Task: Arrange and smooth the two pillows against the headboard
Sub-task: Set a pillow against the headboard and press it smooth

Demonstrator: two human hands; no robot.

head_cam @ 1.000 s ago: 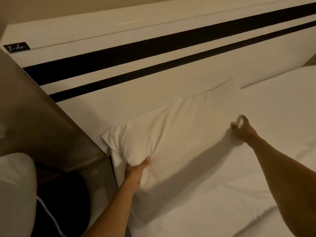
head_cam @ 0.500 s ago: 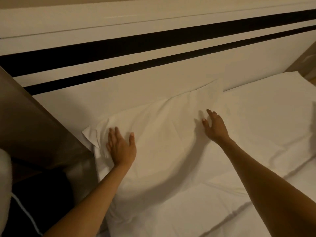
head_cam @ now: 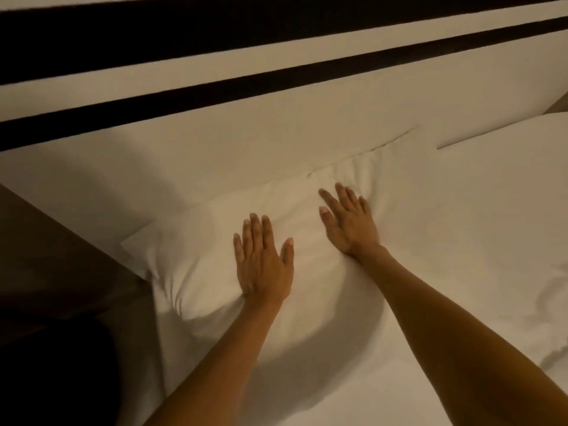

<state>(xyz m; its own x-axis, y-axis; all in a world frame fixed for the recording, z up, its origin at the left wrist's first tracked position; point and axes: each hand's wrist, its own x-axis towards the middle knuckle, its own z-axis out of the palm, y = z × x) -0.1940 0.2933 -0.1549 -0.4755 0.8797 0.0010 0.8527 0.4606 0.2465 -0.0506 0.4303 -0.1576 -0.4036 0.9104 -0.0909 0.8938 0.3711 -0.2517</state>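
Observation:
A white pillow (head_cam: pixel 196 241) lies flat on the bed with its far edge against the white headboard (head_cam: pixel 276 139), which carries two black stripes. My left hand (head_cam: pixel 262 262) rests palm down on the pillow's middle, fingers spread. My right hand (head_cam: pixel 350 221) presses flat on the same pillow nearer its right end, fingers pointing at the headboard. A second white pillow (head_cam: pixel 491 192) lies to the right, also along the headboard. Both hands hold nothing.
A dark brown side panel or nightstand (head_cam: pixel 55 259) borders the bed at the left. White bedding (head_cam: pixel 353 379) covers the mattress under my forearms, creased at the lower right. A dark shape fills the lower left corner.
My left hand let go of the pillow's near corner and went flat on top. Both hands have slid toward the pillow's middle and now lie close together. The view has moved closer.

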